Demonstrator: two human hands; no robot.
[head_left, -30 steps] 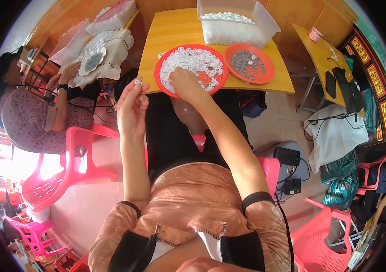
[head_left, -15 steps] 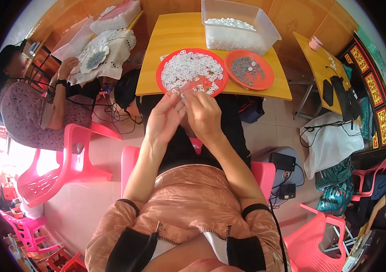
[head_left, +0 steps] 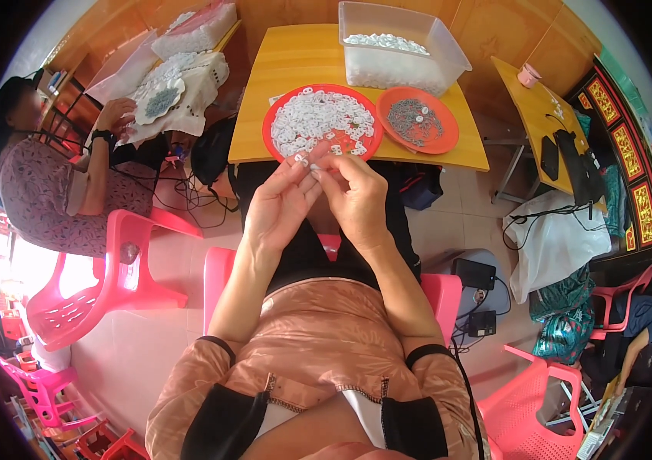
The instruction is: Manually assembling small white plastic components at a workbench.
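Right hand [head_left: 358,205] moved beside left hand [head_left: 274,213]; white piece [head_left: 301,159] partly hidden.

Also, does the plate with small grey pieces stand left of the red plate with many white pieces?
No, the orange plate with grey pieces is right of the red plate.

A head-worn fisheye looks down from close above, rim perhaps blurred.

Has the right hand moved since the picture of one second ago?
Yes. Judged against the red plate, the right hand was over its white pieces; now it has come toward the person's body, beside the left hand.
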